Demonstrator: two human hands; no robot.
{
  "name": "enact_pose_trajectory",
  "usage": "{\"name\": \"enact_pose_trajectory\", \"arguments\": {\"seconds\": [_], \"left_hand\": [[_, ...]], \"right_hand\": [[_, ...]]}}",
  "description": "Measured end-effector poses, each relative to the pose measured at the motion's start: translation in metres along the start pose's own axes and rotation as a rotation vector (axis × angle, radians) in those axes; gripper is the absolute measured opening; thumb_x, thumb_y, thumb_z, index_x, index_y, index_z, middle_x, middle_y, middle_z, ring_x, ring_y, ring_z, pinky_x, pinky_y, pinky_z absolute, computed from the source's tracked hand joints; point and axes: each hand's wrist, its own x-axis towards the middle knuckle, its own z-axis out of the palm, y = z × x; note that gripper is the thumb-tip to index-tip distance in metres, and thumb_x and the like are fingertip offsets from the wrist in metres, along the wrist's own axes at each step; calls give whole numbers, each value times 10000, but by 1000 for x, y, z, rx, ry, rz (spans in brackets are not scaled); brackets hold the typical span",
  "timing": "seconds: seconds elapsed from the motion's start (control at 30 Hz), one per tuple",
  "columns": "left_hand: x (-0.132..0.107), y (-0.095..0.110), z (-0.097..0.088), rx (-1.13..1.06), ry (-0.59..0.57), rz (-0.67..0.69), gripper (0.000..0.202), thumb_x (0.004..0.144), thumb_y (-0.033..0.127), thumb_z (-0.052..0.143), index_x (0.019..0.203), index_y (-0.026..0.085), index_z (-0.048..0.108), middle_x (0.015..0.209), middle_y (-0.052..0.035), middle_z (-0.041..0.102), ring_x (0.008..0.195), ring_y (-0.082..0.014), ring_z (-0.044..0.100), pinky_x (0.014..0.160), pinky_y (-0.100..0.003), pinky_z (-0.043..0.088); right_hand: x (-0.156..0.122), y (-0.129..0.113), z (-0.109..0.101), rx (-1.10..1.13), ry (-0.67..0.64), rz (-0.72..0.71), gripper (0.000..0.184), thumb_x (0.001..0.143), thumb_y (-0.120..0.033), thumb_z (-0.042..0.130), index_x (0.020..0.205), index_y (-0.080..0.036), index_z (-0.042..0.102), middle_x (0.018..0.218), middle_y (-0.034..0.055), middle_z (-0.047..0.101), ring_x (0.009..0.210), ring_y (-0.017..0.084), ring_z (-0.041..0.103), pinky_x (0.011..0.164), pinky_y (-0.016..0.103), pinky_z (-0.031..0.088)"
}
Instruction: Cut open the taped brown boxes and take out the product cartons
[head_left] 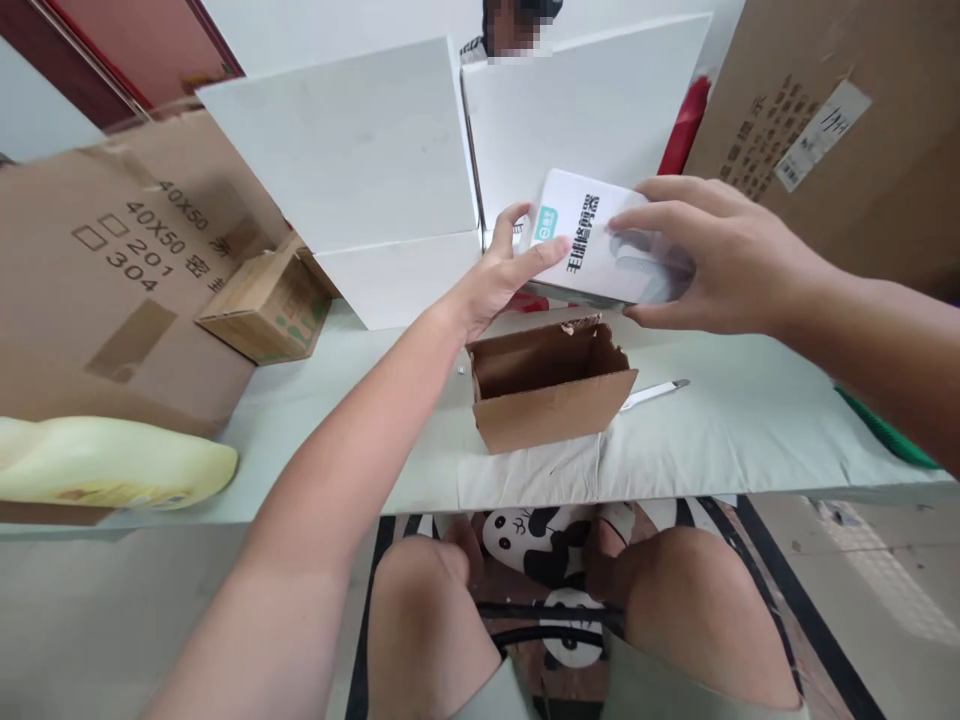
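A white printed box [574, 215] with a teal logo and dark lettering is held tilted above the table. My left hand [510, 265] grips its left end, thumb on the printed face. At its right end my right hand [712, 250] is wrapped over the edge, fingertips on the front. Just below them stands a small brown cardboard box [555, 410], open at the top with ragged edges; its dark inside shows nothing I can make out. A white-handled knife [654, 393] lies on the cloth to the right of that carton.
White panels [360, 150] stand behind the table, with a person partly visible beyond. Large cartons [97, 260] rise at left and right. A small carton [270, 305], a pale yellow bottle [120, 462] and a green item [885, 430] rest on the cloth-covered table [712, 455].
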Motion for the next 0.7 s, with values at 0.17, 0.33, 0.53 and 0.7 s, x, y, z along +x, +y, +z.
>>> {"name": "enact_pose_trajectory", "arguments": {"seconds": [0.17, 0.33, 0.53, 0.7], "left_hand": [[66, -24, -5, -119, 78, -71, 562, 814, 774, 658, 1067, 272, 666, 1014, -100, 786, 1225, -385, 680, 1021, -589, 543], [135, -41, -30, -196, 196, -218, 537, 778, 814, 645, 944, 303, 660, 928, -75, 775, 1264, -340, 614, 1060, -533, 507], [173, -57, -53, -175, 322, -284, 566, 835, 828, 568, 972, 288, 664, 1015, -92, 754, 1311, -366, 625, 1030, -573, 530], [168, -70, -60, -107, 352, -473, 580, 820, 803, 657, 1021, 260, 671, 1060, -117, 733, 1332, -391, 601, 1060, -588, 505]], "right_hand": [[34, 25, 21, 254, 201, 451, 868, 771, -583, 829, 1518, -351, 454, 1650, 65, 395, 1565, 396, 349, 1244, 633, 403], [83, 53, 69, 935, 282, 1057, 533, 1063, -514, 362, 1585, -446, 277, 1564, 38, 499, 1220, 251, 667, 1038, 573, 586], [143, 80, 112, 1027, 515, 1196, 383, 1063, -584, 341, 1138, -277, 557, 1038, 9, 643, 975, 155, 653, 1013, 475, 617], [142, 90, 136, 972, 408, 1162, 294, 1043, -528, 450, 1092, -244, 509, 1040, 39, 576, 1026, 199, 624, 982, 540, 620]]}}
